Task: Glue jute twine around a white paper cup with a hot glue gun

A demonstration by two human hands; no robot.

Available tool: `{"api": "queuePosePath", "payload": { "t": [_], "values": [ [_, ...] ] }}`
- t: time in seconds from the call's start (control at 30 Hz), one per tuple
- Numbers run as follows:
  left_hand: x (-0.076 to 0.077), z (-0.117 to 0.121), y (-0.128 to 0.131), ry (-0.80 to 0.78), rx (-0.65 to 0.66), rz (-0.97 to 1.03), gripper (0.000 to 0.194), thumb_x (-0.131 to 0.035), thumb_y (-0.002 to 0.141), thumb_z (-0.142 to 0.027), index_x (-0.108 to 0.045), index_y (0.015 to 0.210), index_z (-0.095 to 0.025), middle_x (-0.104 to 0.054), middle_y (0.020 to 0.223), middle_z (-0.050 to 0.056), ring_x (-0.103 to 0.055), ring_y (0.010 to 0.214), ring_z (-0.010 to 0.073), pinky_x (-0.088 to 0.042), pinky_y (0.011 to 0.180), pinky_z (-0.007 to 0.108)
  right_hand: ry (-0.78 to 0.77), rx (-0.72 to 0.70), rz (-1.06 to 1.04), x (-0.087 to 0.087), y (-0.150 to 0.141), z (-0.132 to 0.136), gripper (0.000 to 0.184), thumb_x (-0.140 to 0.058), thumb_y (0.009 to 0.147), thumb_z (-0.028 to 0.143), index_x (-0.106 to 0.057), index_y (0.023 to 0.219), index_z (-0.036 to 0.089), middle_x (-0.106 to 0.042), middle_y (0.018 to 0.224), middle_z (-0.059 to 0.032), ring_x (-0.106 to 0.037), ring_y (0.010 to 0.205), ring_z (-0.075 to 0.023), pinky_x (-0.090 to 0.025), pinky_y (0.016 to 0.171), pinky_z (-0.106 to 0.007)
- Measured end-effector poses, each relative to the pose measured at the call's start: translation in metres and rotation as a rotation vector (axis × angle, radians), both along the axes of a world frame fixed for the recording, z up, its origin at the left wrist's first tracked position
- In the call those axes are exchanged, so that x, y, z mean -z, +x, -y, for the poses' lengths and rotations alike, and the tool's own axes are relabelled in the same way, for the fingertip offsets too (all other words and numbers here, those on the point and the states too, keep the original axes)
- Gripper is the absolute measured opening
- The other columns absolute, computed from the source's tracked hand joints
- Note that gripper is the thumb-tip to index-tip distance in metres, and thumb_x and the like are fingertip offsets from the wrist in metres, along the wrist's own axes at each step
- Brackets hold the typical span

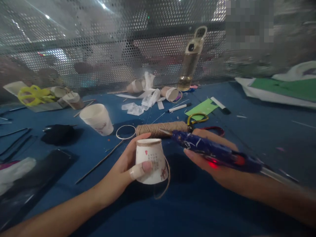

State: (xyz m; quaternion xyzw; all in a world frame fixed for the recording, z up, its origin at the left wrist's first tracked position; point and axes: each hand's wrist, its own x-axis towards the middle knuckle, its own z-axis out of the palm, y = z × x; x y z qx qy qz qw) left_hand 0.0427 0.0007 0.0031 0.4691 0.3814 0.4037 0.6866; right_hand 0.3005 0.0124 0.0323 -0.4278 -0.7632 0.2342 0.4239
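Observation:
My left hand (133, 164) grips a white paper cup (150, 161), its thumb with a bandage across the printed side. The cup is upside down, with twine around its upper end and a loose length of twine (168, 174) hanging at its right. In my right hand (212, 154) is a dark blue hot glue gun (204, 146), its red light lit. The nozzle points left, a little above and to the right of the cup, apart from it. Behind both lies a spool of brown twine (161, 129), partly hidden by my left fingertips and the nozzle.
Stacked paper cups (96, 118) lean at the left, beside a wire ring (125, 132). Scissors with yellow and red handles (198, 117) lie behind my right hand. A bottle (191, 62) stands by the perforated metal screen (111, 49). Yellow scissors (34, 95) rest far left.

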Motion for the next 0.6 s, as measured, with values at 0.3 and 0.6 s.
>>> {"api": "queuePosePath", "payload": {
  "t": [0.3,0.6],
  "values": [
    [0.001,-0.001,-0.011,-0.024,-0.005,0.015,0.072,-0.088,0.083,-0.045,-0.056,0.147,-0.04,-0.07,0.137,0.007,-0.069,0.118,0.033,-0.057,0.1,0.047,0.128,-0.197,0.027,0.018,0.014,-0.002,0.022,-0.068,0.088,0.015,-0.053,0.078,0.028,-0.057,0.07,0.003,-0.051,0.056,-0.014,-0.041,0.051,-0.033],
    [0.0,0.0,-0.013,-0.02,0.011,-0.01,0.069,-0.09,0.082,-0.041,-0.059,0.143,-0.044,-0.071,0.129,0.002,-0.068,0.111,0.0275,-0.057,0.096,0.041,0.126,-0.206,0.186,0.017,0.017,-0.004,0.022,-0.06,0.093,0.015,-0.049,0.08,0.029,-0.056,0.075,0.0016,-0.053,0.065,-0.0158,-0.043,0.059,-0.034]
  ]
}}
